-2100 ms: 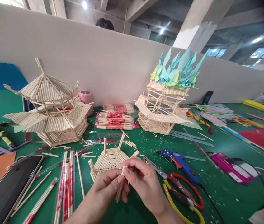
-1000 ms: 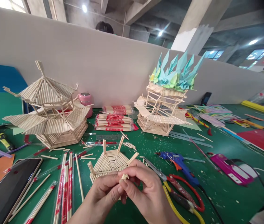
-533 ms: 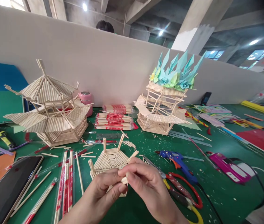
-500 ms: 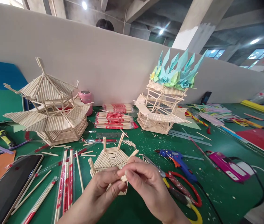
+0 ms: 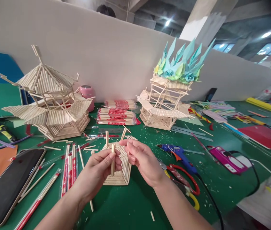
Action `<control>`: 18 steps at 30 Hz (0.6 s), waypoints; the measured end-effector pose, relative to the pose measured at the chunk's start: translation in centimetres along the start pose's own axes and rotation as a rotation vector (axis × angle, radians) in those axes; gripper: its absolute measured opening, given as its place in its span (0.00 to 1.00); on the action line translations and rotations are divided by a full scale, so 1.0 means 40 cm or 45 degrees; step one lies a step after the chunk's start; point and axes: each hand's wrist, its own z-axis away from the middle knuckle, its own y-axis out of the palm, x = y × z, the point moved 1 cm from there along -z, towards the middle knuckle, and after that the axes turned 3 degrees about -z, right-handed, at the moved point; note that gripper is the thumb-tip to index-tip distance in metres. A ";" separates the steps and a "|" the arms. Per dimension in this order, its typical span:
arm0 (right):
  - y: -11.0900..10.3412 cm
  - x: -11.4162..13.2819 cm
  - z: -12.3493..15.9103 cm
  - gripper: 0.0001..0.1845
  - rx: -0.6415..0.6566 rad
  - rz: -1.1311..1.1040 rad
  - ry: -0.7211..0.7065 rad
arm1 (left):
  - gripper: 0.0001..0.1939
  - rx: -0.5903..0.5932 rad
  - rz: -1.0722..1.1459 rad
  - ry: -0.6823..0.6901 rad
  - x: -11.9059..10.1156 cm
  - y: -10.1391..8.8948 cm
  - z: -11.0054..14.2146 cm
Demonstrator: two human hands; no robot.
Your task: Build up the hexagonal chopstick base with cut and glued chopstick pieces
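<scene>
My left hand (image 5: 99, 169) is closed on a short wooden stick (image 5: 112, 161) and holds it upright. My right hand (image 5: 141, 159) is just to its right with the fingers curled and the thumb and forefinger pinched together; what they hold, if anything, I cannot make out. Both hands hover over a small fan-shaped roof piece (image 5: 120, 174) made of sticks, which lies on the green table (image 5: 135, 207). Two stick posts (image 5: 107, 138) stand up from its far edge.
A stick pagoda (image 5: 54, 111) stands back left; another (image 5: 161, 111), topped with paper cranes (image 5: 181, 65), back right. Chopstick packs (image 5: 116, 116) lie between them, wrapped chopsticks (image 5: 69, 166) and a phone (image 5: 6, 185) left. A blue glue gun (image 5: 176, 150) and red-yellow-handled pliers (image 5: 188, 188) lie right.
My hands have come apart: the stick that both held is now in my left hand alone, upright. Both hands rose and moved back over the roof piece. The camera tilted down a little.
</scene>
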 end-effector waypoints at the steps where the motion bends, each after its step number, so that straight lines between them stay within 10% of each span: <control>1: -0.006 -0.007 0.001 0.14 -0.019 0.047 -0.019 | 0.09 -0.028 0.067 -0.023 0.001 0.000 -0.002; 8: -0.031 -0.075 0.035 0.13 0.026 0.419 -0.236 | 0.07 -0.098 0.232 -0.067 0.024 0.010 -0.008; 14: -0.041 -0.113 0.072 0.49 0.290 0.673 -0.252 | 0.07 -0.099 0.290 -0.156 0.055 0.019 -0.005; 18: -0.044 -0.120 0.079 0.55 0.305 0.916 -0.315 | 0.07 -0.091 0.292 -0.177 0.065 0.022 -0.004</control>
